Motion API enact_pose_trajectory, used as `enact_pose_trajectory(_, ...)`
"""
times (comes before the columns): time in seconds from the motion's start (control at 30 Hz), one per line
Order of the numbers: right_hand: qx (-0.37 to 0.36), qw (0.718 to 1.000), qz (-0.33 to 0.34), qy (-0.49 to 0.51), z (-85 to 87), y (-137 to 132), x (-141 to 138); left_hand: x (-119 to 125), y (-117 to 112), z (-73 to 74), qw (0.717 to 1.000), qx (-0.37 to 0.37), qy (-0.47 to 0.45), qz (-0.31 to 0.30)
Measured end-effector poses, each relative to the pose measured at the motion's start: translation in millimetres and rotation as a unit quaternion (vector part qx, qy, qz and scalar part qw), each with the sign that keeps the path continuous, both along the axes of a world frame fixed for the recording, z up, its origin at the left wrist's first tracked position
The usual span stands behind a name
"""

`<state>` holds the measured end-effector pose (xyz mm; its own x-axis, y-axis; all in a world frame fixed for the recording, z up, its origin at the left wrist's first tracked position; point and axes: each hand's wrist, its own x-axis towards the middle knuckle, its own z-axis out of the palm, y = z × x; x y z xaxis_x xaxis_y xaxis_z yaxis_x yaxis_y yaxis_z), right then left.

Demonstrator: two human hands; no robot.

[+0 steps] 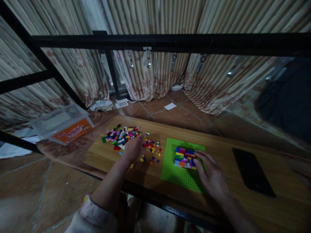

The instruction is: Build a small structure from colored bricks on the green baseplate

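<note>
Bricks (121, 136) left of centre: best picked singly with left hand (134, 149), cannot tell whether grasping; steady brick block (184, 158), right of centre, lightly with half-open right hand (212, 173).

Green baseplate (168, 166), bricks (125, 133) – red, blue, yellow, striped curtains (167, 17)

The left grip (133, 149) hides some loose bricks (121, 136) and anything pinched within; the right grip (213, 176) covers part of the green board (179, 176); the right edge crops the tabletop (284, 171).
</note>
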<state>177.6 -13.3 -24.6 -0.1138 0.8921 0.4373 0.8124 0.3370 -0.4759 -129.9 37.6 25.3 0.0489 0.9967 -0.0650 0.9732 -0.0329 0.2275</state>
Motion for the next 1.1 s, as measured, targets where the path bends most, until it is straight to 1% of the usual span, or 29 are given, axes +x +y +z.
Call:
enact_pose_trajectory(0.13, -0.001, 1.0, -0.005, -0.005, -1.8, 0, 0, -8, 0, -2.5, 0.999, -0.019, 0.03, 0.016)
enact_pose_trajectory(0.2, 0.004, 1.0, -0.004, -0.009, -2.0, 0, -1, -9, 1, -2.6, 0.999, -0.013, 0.036, 0.031)
enact_pose_trajectory(0.3, 0.004, 1.0, -0.003, -0.011, -1.5, 0, -1, -6, 2, -1.9, 0.999, 0.005, 0.022, 0.039)
enact_pose_trajectory(0.37, 0.002, 1.0, -0.003, -0.008, -0.8, 0, -1, -1, 3, -0.9, 1.0, 0.02, -0.002, 0.019)
enact_pose_trajectory(0.43, 0.001, 1.0, -0.002, -0.005, -0.1, 0, -1, 6, 2, 0.0, 0.999, 0.024, -0.025, -0.026)
enact_pose_trajectory(0.5, -0.001, 1.0, 0.0, -0.003, 0.2, 0, -2, 15, 0, -0.2, 0.997, 0.012, -0.036, -0.068)
enact_pose_trajectory(0.53, -0.002, 1.0, 0.001, -0.002, 0.2, 0, -2, 19, -1, -0.9, 0.996, 0.002, -0.036, -0.079)
enact_pose_trajectory(0.7, 0.0, 1.0, 0.0, 0.006, 0.0, -1, -2, 30, -3, -8.0, 0.996, -0.023, -0.038, -0.082)
enact_pose_trajectory(0.9, -0.008, 1.0, -0.001, 0.002, 1.9, -1, -4, 28, -2, -13.2, 0.996, -0.028, -0.029, -0.076)
enact_pose_trajectory(1.1, -0.01, 1.0, 0.002, 0.008, 1.6, -1, -5, 27, 0, -16.1, 0.995, -0.031, -0.013, -0.09)
